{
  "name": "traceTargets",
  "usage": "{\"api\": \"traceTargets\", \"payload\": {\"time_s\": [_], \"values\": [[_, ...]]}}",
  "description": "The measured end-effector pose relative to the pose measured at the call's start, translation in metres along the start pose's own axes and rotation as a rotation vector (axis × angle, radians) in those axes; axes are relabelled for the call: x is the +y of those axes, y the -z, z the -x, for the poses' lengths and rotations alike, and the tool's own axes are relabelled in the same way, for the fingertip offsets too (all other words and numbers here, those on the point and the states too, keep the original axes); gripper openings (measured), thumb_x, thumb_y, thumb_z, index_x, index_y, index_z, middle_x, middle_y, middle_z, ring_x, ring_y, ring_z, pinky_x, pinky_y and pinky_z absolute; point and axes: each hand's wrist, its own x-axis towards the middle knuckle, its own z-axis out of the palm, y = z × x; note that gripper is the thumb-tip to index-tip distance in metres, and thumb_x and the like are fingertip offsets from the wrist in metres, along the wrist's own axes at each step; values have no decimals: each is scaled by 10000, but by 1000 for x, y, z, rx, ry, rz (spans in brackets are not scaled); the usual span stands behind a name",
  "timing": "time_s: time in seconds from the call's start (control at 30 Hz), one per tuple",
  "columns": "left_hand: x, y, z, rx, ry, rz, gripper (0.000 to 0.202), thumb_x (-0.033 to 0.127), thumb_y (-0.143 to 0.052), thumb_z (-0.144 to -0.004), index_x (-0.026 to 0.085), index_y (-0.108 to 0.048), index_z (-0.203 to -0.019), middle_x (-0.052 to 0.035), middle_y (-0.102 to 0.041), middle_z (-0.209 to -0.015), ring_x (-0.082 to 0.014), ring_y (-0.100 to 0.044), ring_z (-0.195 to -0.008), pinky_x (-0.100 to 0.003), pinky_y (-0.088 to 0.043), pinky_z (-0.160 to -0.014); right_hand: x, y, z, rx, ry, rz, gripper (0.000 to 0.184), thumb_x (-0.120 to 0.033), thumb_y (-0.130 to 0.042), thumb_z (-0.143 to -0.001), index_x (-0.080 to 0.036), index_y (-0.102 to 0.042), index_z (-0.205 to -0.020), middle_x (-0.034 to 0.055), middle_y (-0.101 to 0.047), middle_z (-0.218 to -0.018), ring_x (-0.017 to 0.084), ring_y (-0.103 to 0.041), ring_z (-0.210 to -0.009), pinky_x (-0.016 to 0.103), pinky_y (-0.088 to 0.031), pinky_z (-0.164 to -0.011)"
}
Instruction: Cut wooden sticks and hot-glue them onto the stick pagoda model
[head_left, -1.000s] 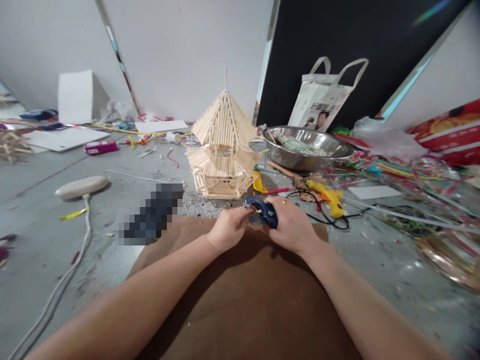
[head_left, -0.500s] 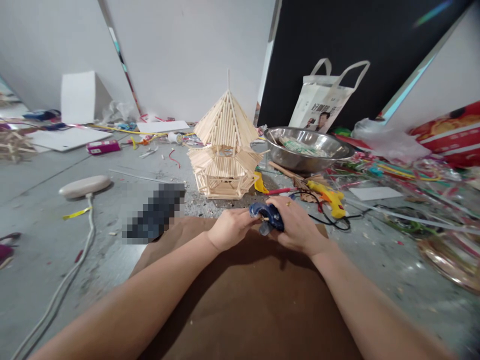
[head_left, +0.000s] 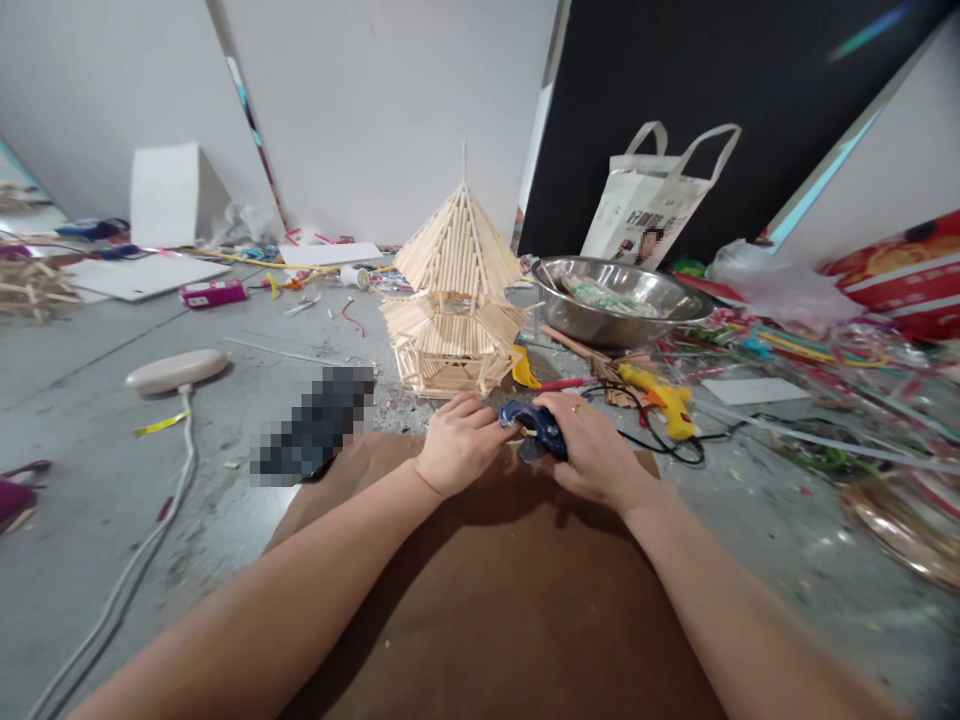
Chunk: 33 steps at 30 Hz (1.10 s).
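My right hand is wrapped around a dark blue hand tool, which looks like a cutter seen end-on. A short pale end of a thin wooden stick shows at the tool's opening. Close against the tool's left side, my left hand has its fingers curled and pinched at the stick; most of the stick is hidden. Just beyond both hands stands a pagoda-like model built from thin wooden sticks, with a pointed roof. Under my forearms lies a brown sheet.
To the right are a yellow glue gun with a black cable, a steel bowl and loose strips. A white bag leans behind. On the left lie a blurred dark object and a white corded device.
My left hand's fingers have shifted slightly up and over beside the tool. My right hand stays on the tool. The whole view has moved slightly.
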Motion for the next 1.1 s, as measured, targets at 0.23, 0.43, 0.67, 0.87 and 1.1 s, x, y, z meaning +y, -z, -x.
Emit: {"api": "traceTargets", "payload": {"time_s": [0.23, 0.43, 0.67, 0.87, 1.1], "values": [[-2, 0, -4, 33, -34, 99, 157, 285, -493, -763, 209, -628, -780, -39, -612, -1004, -150, -515, -885, -324, -373, -837, -5, 2, -1, 18, -45, 53, 532, -215, -511, -614, -150, -372, -1124, 141, -478, -1109, 269, -396, -1080, 488, -244, -924], [-3, 0, -4, 75, 47, 128, 148, 209, -476, -767, 174, -616, -734, -44, -644, -818, -157, -513, -853, -326, -394, -811, -3, 8, 3, -171, -141, 94, 714, -277, -471, -647, -274, -188, -1302, 100, -358, -1280, 291, -314, -1168, 644, -7, -893], [-6, -1, -3, 72, 125, 165, 170, 172, -447, -770, 160, -616, -758, -46, -645, -807, -173, -496, -852, -331, -399, -784, 4, -1, 3, -290, -301, 10, 807, -221, -445, -585, -177, -129, -1325, 138, -328, -1303, 287, -311, -1176, 625, 18, -921], [-3, -6, -2, 28, 180, 157, 220, 188, -410, -797, 160, -625, -763, -43, -628, -664, -136, -491, -631, -270, -390, -614, -2, -4, 2, -267, -375, 94, 711, -119, -411, -563, -152, -281, -1261, 156, -365, -1264, 280, -348, -1146, 603, -6, -940], [-2, -6, -3, 40, 257, 197, 196, 223, -450, -784, 155, -625, -724, -38, -615, -618, -134, -522, -612, -259, -395, -599, 0, -5, 4, -259, -319, 144, 708, -111, -389, -586, -122, -248, -1280, 173, -364, -1260, 295, -341, -1145, 604, -109, -928]]}}
